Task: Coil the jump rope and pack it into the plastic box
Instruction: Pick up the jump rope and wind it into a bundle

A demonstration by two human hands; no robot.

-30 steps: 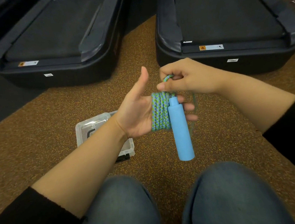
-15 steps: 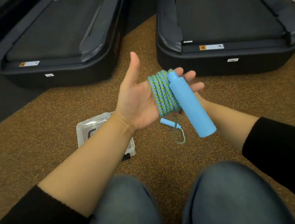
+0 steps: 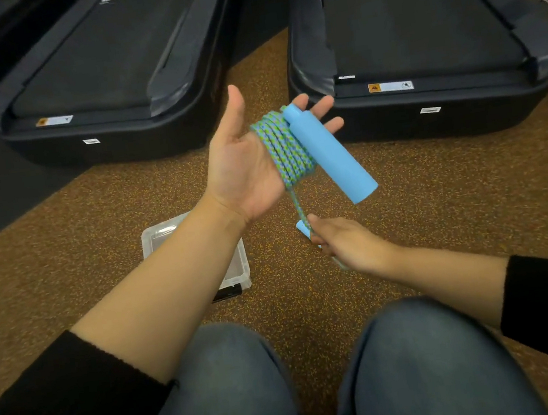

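My left hand [image 3: 243,163] is raised palm-up with straight fingers. The blue-green jump rope [image 3: 286,150] is wound in several turns around those fingers. One light-blue handle [image 3: 328,155] lies slanted across the coil. A short strand drops from the coil to my right hand [image 3: 349,243], which grips the rope end at the other blue handle [image 3: 303,229], below the left hand. The clear plastic box [image 3: 239,270] sits on the floor, mostly hidden under my left forearm.
Two black treadmill decks, one on the left [image 3: 106,90] and one on the right [image 3: 419,51], lie ahead with a strip of speckled brown floor [image 3: 436,187] between and before them. My knees in jeans [image 3: 422,361] fill the bottom of the view.
My right hand went from above the coil, round behind my left hand, to below it, drawing the rope end down. My left hand rose a little and the big handle tilted.
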